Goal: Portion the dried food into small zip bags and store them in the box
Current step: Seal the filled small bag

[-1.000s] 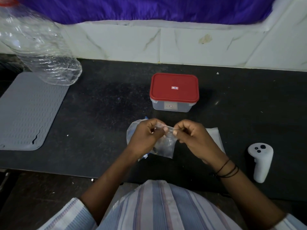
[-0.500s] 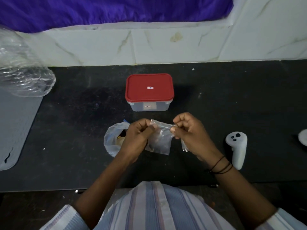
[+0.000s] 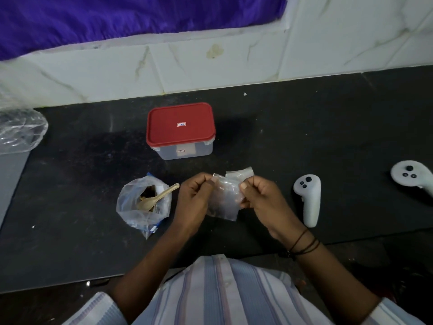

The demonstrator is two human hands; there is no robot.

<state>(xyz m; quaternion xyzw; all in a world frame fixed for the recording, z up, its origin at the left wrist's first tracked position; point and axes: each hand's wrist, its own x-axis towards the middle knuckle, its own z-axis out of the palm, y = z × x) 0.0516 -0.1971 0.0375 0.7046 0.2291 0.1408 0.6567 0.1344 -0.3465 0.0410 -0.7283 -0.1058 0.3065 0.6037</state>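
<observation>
Black countertop (image 3: 304,137): dark, matte surface, scattered with a few pale specks. White tiled wall (image 3: 210,66): marbled with grey veins, marked by one yellowish stain; set along the far edge of the countertop. Purple cloth (image 3: 117,17): draped above the tiles, upper left. Clear crumpled plastic bottle (image 3: 21,130): seen only in part at the left edge. Grey mat (image 3: 11,179): laid flat below the bottle, cut off by the left edge. White controller (image 3: 308,198): laid on the countertop, buttons facing up. Second white controller (image 3: 412,175): placed near the first, at the right edge, partly out of view.
</observation>
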